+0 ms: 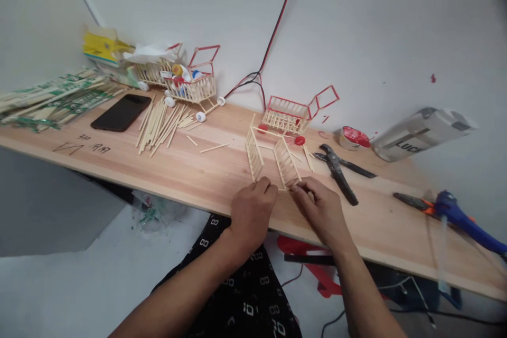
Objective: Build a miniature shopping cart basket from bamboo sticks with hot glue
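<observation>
Near the table's front edge stands a small frame of thin wooden sticks (288, 163), with two ladder-like side panels joined by cross sticks. My left hand (253, 208) has its fingers closed on the frame's near left end. At the near right corner, my right hand (319, 206) pinches the other panel's end between thumb and fingers. Behind the frame is a little stick-built shopping cart (287, 111) with a red-painted rim and handle and red wheels. A few loose sticks (214, 148) lie to the left of the frame.
Left are a stick pile (162, 124), a black phone (121, 112) and packaged sticks (59, 95). A filled cart (194, 87) stands at the back. Right lie black-handled cutters (338, 171), a red-stained cup (354, 139), a blue glue gun (459, 216) and a tilted silver bag (420, 134).
</observation>
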`<state>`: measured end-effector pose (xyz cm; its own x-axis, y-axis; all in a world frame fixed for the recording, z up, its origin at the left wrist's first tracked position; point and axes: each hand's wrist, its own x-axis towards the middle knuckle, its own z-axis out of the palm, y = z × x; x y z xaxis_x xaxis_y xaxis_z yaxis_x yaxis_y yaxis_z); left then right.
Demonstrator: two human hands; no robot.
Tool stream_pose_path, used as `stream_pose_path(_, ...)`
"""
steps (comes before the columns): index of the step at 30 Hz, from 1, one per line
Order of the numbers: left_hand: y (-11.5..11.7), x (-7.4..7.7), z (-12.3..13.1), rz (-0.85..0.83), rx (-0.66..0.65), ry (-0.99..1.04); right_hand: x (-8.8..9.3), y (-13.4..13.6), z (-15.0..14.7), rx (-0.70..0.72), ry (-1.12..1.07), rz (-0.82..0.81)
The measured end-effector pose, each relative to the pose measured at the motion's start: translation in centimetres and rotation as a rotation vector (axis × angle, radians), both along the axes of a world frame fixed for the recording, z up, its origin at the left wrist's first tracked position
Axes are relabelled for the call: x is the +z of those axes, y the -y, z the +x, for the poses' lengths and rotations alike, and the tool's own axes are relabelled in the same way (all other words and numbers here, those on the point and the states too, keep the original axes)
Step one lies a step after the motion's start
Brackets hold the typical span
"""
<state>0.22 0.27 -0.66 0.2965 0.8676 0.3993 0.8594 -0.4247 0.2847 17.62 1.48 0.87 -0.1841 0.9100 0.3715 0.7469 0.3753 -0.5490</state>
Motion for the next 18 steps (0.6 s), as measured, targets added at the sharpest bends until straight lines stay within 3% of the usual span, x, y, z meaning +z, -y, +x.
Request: stream_pose_path(18,-0.11,-0.1,0.04,0.029,0.003,0.0,0.03,0.16,-0.01,-0.013,-0.017,-0.032)
